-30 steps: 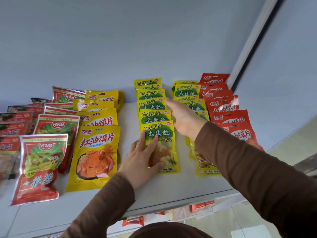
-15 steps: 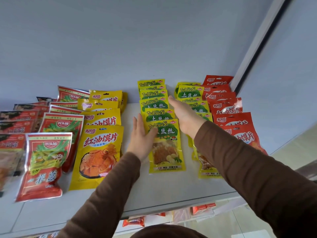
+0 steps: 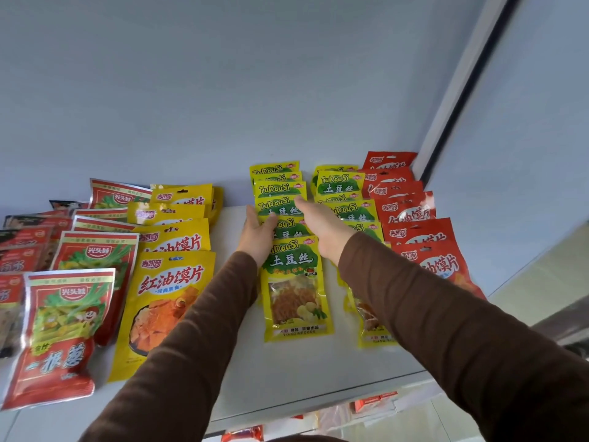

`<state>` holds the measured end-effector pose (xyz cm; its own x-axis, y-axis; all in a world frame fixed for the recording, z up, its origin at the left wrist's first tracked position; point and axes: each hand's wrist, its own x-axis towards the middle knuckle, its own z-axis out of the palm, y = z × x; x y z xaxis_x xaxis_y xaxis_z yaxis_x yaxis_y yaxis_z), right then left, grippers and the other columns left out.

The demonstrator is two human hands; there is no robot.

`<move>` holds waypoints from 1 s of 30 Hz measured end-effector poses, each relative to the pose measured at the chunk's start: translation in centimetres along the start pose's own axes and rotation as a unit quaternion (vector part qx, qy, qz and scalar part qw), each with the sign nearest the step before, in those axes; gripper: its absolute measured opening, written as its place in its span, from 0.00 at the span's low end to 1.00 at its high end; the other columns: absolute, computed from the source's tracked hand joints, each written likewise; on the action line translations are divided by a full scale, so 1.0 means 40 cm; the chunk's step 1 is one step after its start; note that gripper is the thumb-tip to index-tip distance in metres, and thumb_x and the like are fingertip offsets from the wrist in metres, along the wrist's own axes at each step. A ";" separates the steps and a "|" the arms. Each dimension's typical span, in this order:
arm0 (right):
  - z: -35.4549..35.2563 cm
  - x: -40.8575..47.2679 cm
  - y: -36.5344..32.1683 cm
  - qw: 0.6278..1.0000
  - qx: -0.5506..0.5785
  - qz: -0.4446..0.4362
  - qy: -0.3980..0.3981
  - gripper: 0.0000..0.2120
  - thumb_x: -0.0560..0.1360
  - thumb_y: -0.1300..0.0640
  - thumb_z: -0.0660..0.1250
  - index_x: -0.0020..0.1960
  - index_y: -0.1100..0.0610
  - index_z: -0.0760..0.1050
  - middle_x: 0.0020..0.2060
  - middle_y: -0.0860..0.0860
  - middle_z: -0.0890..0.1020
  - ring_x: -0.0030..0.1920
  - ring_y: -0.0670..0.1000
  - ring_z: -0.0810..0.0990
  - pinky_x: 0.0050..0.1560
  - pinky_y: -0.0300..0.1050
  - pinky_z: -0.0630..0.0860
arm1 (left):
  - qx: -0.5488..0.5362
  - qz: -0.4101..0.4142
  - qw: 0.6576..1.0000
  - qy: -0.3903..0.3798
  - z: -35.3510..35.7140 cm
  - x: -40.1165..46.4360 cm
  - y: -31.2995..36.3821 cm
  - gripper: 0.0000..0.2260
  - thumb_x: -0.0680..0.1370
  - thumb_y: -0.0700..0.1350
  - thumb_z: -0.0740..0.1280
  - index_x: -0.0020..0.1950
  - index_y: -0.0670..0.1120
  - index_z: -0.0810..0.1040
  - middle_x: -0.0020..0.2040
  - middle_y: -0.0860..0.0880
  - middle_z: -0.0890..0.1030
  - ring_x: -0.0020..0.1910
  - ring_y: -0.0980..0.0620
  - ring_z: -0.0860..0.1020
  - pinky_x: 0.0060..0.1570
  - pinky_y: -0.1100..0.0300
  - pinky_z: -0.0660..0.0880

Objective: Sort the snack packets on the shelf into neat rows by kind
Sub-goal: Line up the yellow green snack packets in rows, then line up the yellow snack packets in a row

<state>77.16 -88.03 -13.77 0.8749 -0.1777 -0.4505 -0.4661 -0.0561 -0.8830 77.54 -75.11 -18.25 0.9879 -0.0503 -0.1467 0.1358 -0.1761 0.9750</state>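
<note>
Both hands sit at mid-frame on the shelf, flanking one column of yellow-green packets that runs away from the person toward the back wall. That is the relation that matters: the column's long axis points straight ahead, up the frame, and the two palms face each other across it. The left hand lies flat-edged against the column's left side, fingers straight and together; the right hand presses on the right side, fingers reaching forward past the left's. Neither grip closes on anything: both are open, touching packet edges rather than holding a packet. The two are about equally near; the right reaches a little deeper.

The packets overlap like shingles, each one covering the lower part of the one behind, so only their green-and-yellow tops show. The front packet lies in full view just below the hands, flat, upright in the frame, with a clear window showing orange shreds. It looks thin, glossy and slippery, likely to slide under a sideways push.

Just right of the right wrist runs a second column of the same kind, then red packets toward the right of the frame. At left lie larger yellow packets and red-green packets, less tidy. I would judge the next move a squeeze inward to square the column
</note>
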 end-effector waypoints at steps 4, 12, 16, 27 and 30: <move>-0.007 0.007 -0.007 1.000 0.009 0.004 -0.005 0.32 0.81 0.39 0.57 0.79 0.54 0.57 0.77 0.53 0.62 0.76 0.56 0.60 0.73 0.58 0.57 | 0.022 -0.024 0.999 0.030 -0.013 0.050 0.025 0.31 0.85 0.55 0.55 0.82 0.45 0.48 0.79 0.44 0.63 0.76 0.45 0.66 0.71 0.59 0.62; -0.016 0.003 -0.018 1.000 0.012 -0.008 -0.017 0.35 0.80 0.34 0.55 0.81 0.50 0.53 0.79 0.49 0.57 0.75 0.54 0.62 0.73 0.59 0.55 | -0.007 -0.013 0.999 0.037 -0.029 0.017 0.025 0.26 0.87 0.52 0.50 0.82 0.43 0.51 0.80 0.46 0.60 0.77 0.49 0.61 0.64 0.68 0.62; -0.020 -0.001 -0.019 0.998 0.013 -0.062 -0.024 0.31 0.81 0.36 0.54 0.80 0.47 0.54 0.77 0.49 0.62 0.68 0.51 0.66 0.70 0.55 0.59 | 0.029 0.031 0.999 0.011 -0.030 -0.109 0.004 0.32 0.84 0.54 0.59 0.83 0.50 0.47 0.82 0.48 0.56 0.79 0.50 0.58 0.75 0.57 0.56; 0.018 -0.063 -0.042 0.960 -0.096 -0.258 0.052 0.25 0.83 0.44 0.56 0.77 0.52 0.62 0.75 0.50 0.66 0.73 0.50 0.67 0.71 0.54 0.67 | 0.478 0.203 0.854 -0.036 -0.024 -0.276 -0.053 0.35 0.78 0.70 0.52 0.82 0.58 0.51 0.82 0.49 0.39 0.81 0.49 0.36 0.79 0.49 0.42; 0.069 -0.091 -0.065 0.947 -0.094 -0.306 0.023 0.21 0.83 0.50 0.59 0.74 0.55 0.68 0.72 0.52 0.71 0.71 0.48 0.69 0.71 0.51 0.67 | 0.439 0.281 0.853 0.018 -0.095 -0.303 -0.019 0.30 0.81 0.64 0.51 0.80 0.53 0.60 0.83 0.48 0.50 0.82 0.48 0.44 0.79 0.49 0.50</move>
<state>75.54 -84.53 -10.17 0.9839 -0.0983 0.1490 0.1081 -0.3357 -0.9357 65.74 -70.64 -16.59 0.8822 -0.3417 0.3239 -0.4531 -0.8030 0.3871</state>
